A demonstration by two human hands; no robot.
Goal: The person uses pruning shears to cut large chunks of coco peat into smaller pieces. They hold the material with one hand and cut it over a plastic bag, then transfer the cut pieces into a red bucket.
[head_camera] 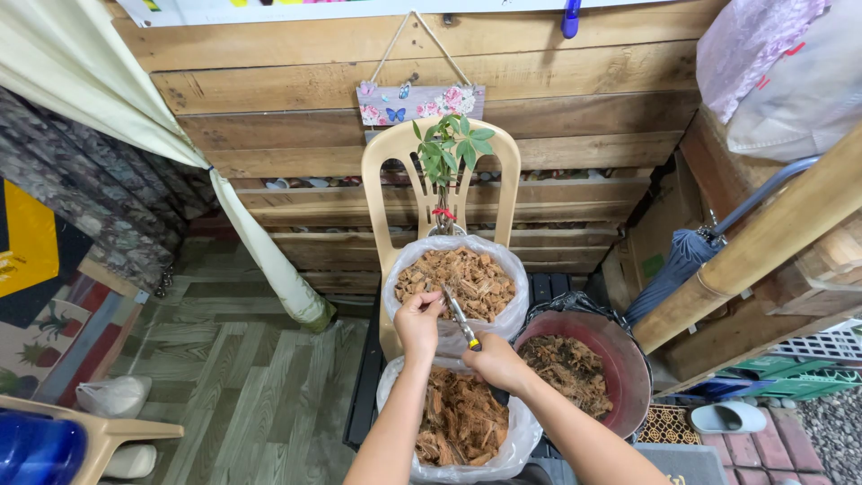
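My right hand (pixel 496 361) grips a small pair of snips (pixel 460 319) by the handles, blades pointing up toward the far bag. My left hand (pixel 418 321) pinches something small at the blade tips; what it is I cannot tell. Both hands hover over the edge of a clear plastic bag of brown bark chips (pixel 458 283) that rests on a beige plastic chair (pixel 388 171). A second clear bag of bark chips (pixel 460 420) lies below my forearms. A small green-leaved plant (pixel 452 148) stands behind the far bag.
A red-lined bucket (pixel 628 364) holding dark fibrous material stands to the right. Wooden plank wall (pixel 296 108) behind the chair. A folded blue umbrella (pixel 678 265) leans at the right beside a bamboo pole (pixel 772 238). Cream curtain (pixel 260 242) hangs left; another chair's arm (pixel 117 431) shows bottom left.
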